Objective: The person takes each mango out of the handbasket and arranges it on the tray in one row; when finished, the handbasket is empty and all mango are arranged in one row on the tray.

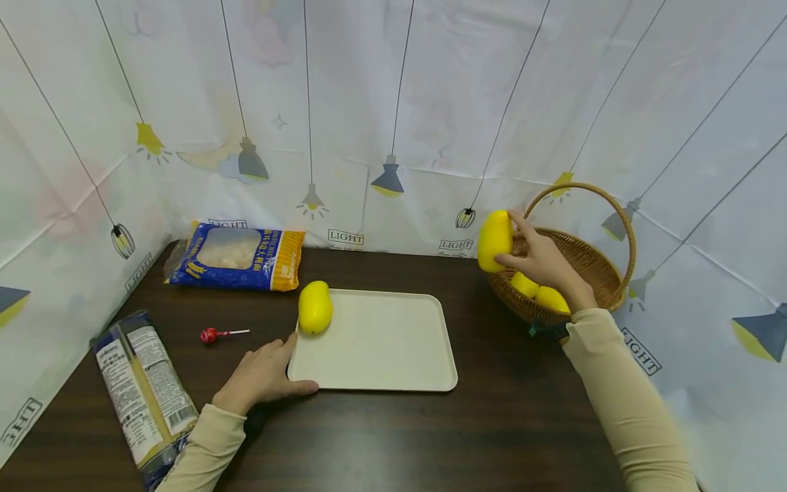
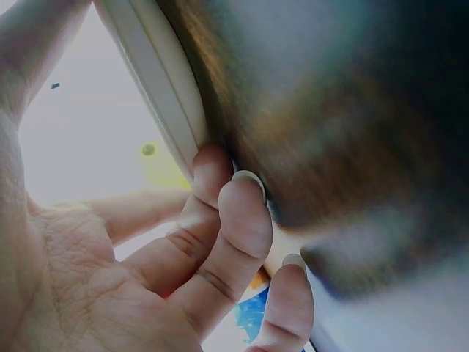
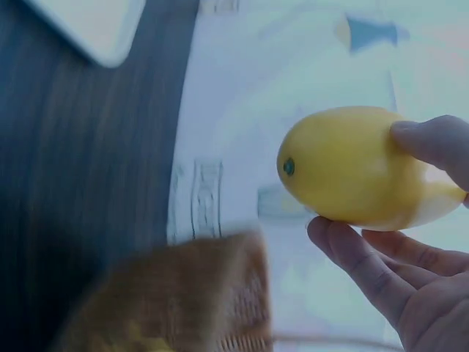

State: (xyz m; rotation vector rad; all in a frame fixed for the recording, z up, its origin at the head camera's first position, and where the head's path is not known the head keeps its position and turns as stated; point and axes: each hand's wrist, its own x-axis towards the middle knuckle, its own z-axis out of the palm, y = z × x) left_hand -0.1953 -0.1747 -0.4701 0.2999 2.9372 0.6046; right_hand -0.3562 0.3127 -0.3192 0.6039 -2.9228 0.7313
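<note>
My right hand [image 1: 544, 260] pinches a yellow mango [image 1: 495, 241] between thumb and fingers, over the left rim of a wicker basket [image 1: 587, 263]. In the right wrist view the mango [image 3: 344, 167] lies sideways, with a small green spot on its end. More yellow fruit [image 1: 551, 298] sits inside the basket. My left hand [image 1: 263, 374] grips the near left corner of a cream tray [image 1: 381, 342], thumb along the front edge and fingers at the left side. Another mango [image 1: 315, 307] rests at the tray's far left corner. In the left wrist view, fingertips [image 2: 245, 213] curl against the tray rim.
Behind the tray, to the left, lies a blue and yellow food bag [image 1: 233, 257]. A red lollipop [image 1: 210, 335] is left of the tray. A long noodle packet [image 1: 147, 393] lies at the table's left side. Patterned cloth [image 1: 369, 123] surrounds the dark table [image 1: 443, 437].
</note>
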